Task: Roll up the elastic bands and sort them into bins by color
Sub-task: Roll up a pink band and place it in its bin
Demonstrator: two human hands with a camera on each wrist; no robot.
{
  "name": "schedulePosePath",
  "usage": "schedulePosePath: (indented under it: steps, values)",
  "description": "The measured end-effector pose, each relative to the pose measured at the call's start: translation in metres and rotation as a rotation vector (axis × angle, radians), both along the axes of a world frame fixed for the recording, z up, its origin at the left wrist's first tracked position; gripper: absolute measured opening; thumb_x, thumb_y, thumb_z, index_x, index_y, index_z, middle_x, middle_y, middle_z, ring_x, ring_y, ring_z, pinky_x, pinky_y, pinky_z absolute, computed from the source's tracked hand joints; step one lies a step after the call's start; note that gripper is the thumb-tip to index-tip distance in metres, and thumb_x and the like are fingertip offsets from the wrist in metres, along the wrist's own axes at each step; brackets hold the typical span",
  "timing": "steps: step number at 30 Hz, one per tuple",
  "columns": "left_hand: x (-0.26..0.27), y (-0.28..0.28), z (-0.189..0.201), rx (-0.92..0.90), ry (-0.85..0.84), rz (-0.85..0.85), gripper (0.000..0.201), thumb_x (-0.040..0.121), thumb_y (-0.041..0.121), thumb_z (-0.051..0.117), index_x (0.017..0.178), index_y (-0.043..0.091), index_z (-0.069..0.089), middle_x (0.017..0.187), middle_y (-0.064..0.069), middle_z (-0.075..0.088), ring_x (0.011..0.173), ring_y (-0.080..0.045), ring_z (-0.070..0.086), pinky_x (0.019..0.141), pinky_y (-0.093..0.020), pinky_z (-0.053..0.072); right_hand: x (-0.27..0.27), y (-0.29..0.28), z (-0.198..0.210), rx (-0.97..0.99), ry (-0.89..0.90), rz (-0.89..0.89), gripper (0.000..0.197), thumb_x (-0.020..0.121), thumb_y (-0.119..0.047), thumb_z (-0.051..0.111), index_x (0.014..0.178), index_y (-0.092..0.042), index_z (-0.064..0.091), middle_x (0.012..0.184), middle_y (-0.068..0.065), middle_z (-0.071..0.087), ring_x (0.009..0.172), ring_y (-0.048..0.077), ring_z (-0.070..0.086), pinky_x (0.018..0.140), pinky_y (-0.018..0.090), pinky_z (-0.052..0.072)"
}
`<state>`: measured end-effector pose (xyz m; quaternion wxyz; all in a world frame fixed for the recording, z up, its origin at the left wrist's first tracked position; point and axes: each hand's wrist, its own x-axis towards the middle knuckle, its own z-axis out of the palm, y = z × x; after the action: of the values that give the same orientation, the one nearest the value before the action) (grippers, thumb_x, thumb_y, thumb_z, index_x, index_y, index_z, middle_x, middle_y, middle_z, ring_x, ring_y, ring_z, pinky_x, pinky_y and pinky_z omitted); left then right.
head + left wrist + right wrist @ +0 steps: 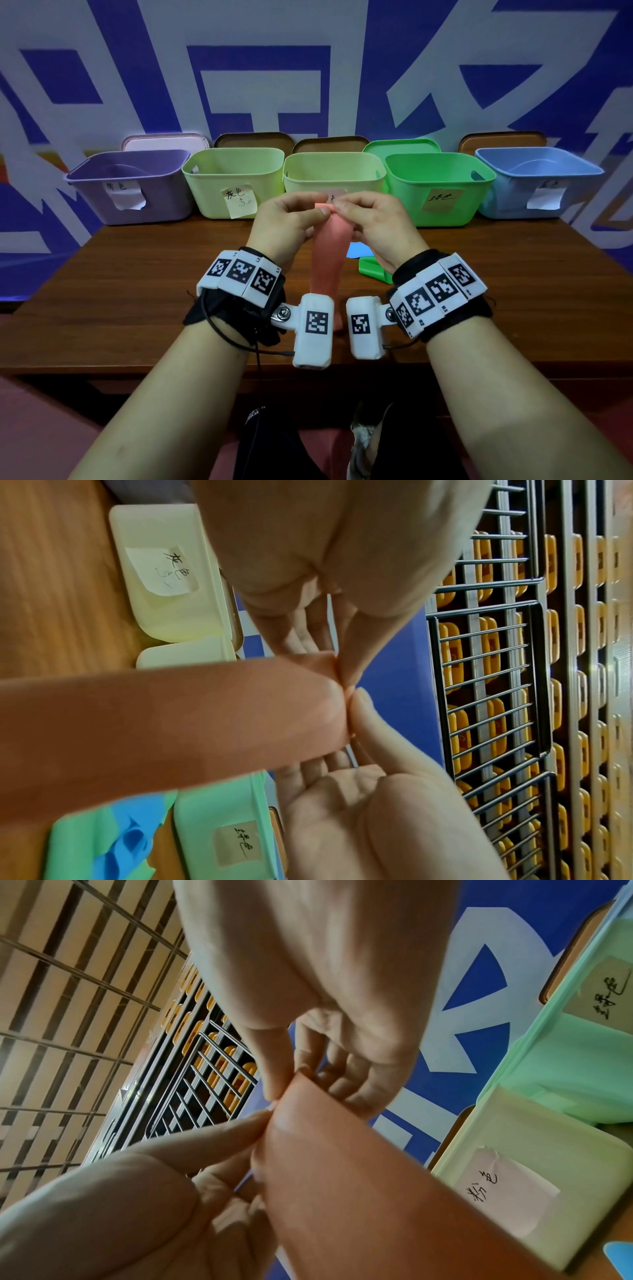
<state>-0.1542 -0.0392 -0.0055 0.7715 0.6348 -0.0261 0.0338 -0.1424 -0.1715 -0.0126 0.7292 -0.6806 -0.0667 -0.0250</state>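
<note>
Pink elastic band (330, 260) held up above the wooden table (137, 291), hanging flat and unrolled from the fingertips toward the person. Left hand (287, 222) and right hand (373, 226) meet at its top edge, each pinching that edge between thumb and curled fingers; the two thumbs almost touch. Left wrist view shows the band (205, 710) as a wide strip with its end folded slightly at the pinch, the left hand (342, 569) above and the right hand (359, 791) below. Right wrist view shows the same: band (359, 1177) running up to the fingertips, right hand (325, 988) at top, left hand (164, 1191) at lower left.

On the table to the right of the hands, near the right wrist, a green band (373, 270) and a blue band (358, 250) lie loose, overlapping; seen also from the left wrist as green (75, 840) with blue (133, 831) on top.

Five bins in a row along the far edge: purple bin (130, 188), light green bin (236, 178), pale yellow-green bin (332, 171), green bin (438, 185), blue bin (537, 181). Each carries a handwritten paper label. Lids stand behind them against the blue and white wall. The hands partly cover the middle bin's label in the head view; the contents of the bins are hard to make out from this angle.
</note>
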Motion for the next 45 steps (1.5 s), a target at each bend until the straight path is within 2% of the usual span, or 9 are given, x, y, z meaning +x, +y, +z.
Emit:
schedulePosePath:
  steps: [6,13,18,23,29,34,37,41,45]
  values:
    - [0.002,0.002,-0.004,0.037,0.04,-0.007,0.005,0.088,0.005,0.062,0.084,0.004,0.064,0.051,0.006,0.06,0.043,-0.005,0.053,0.048,-0.02,0.045,0.0,0.0,0.0,0.024,-0.017,0.028,0.013,0.086,0.004,0.061,0.085,-0.009,0.064,0.08,0.009,0.063,0.066,0.015,0.06,0.058,0.022,0.05]
    - [0.002,0.002,-0.002,-0.006,-0.009,0.017,0.014,0.085,-0.007,0.061,0.087,0.007,0.063,0.072,-0.004,0.06,0.047,-0.003,0.058,0.048,-0.015,0.045,-0.001,0.001,0.001,-0.017,-0.024,-0.01,0.008,0.089,-0.004,0.062,0.085,-0.009,0.067,0.075,0.006,0.064,0.064,0.012,0.06,0.058,0.022,0.048]
    - [0.003,0.002,-0.006,0.072,0.001,0.012,0.006,0.088,0.008,0.063,0.082,0.008,0.065,0.052,0.006,0.061,0.046,-0.006,0.055,0.052,-0.021,0.047,-0.002,0.001,0.004,0.016,-0.028,0.015,0.016,0.085,0.007,0.06,0.09,-0.007,0.067,0.083,0.01,0.065,0.07,0.016,0.061,0.064,0.022,0.05]
    - [0.001,0.002,-0.004,0.051,-0.063,-0.013,0.017,0.086,-0.006,0.061,0.084,0.01,0.067,0.064,0.004,0.067,0.054,-0.006,0.061,0.052,-0.021,0.048,-0.003,0.002,0.0,0.0,-0.002,0.021,0.017,0.088,-0.01,0.064,0.104,-0.005,0.066,0.101,0.019,0.066,0.084,0.026,0.063,0.077,0.04,0.053]
    - [0.001,0.003,-0.006,0.032,0.005,-0.045,0.005,0.088,0.005,0.062,0.091,0.004,0.065,0.064,-0.001,0.063,0.047,-0.007,0.055,0.048,-0.019,0.045,-0.004,0.0,0.003,0.018,-0.021,0.049,0.016,0.087,0.005,0.058,0.085,-0.009,0.065,0.08,0.01,0.064,0.069,0.02,0.062,0.061,0.023,0.051]
    - [0.001,0.002,-0.005,0.023,-0.055,-0.027,0.012,0.089,-0.005,0.057,0.089,0.004,0.065,0.06,0.003,0.062,0.044,-0.001,0.054,0.048,-0.016,0.045,-0.004,-0.001,0.002,0.034,0.01,0.059,0.017,0.09,-0.005,0.06,0.106,-0.005,0.063,0.096,0.013,0.065,0.08,0.021,0.063,0.072,0.033,0.053]
    - [0.001,0.003,-0.005,0.028,-0.062,-0.029,0.022,0.086,-0.011,0.056,0.086,0.009,0.066,0.064,0.004,0.065,0.05,-0.005,0.059,0.049,-0.017,0.046,-0.005,0.002,0.002,-0.009,-0.006,0.035,0.007,0.091,-0.006,0.059,0.094,-0.005,0.066,0.084,0.012,0.062,0.076,0.022,0.059,0.069,0.033,0.05]
    - [0.003,0.003,-0.009,0.046,0.009,-0.012,0.008,0.089,0.008,0.061,0.082,0.008,0.066,0.06,-0.003,0.058,0.051,-0.013,0.05,0.052,-0.023,0.042,-0.006,0.0,0.004,0.039,-0.018,0.06,0.016,0.088,0.007,0.057,0.087,-0.008,0.063,0.084,0.01,0.064,0.07,0.017,0.063,0.061,0.023,0.053]
    - [0.004,0.002,-0.01,0.048,-0.011,-0.001,0.011,0.09,0.005,0.06,0.096,-0.002,0.066,0.058,0.001,0.06,0.049,-0.009,0.051,0.052,-0.022,0.044,-0.006,-0.001,0.002,0.06,0.015,0.062,0.017,0.09,-0.004,0.059,0.105,-0.01,0.062,0.104,0.016,0.067,0.082,0.02,0.066,0.074,0.031,0.056]
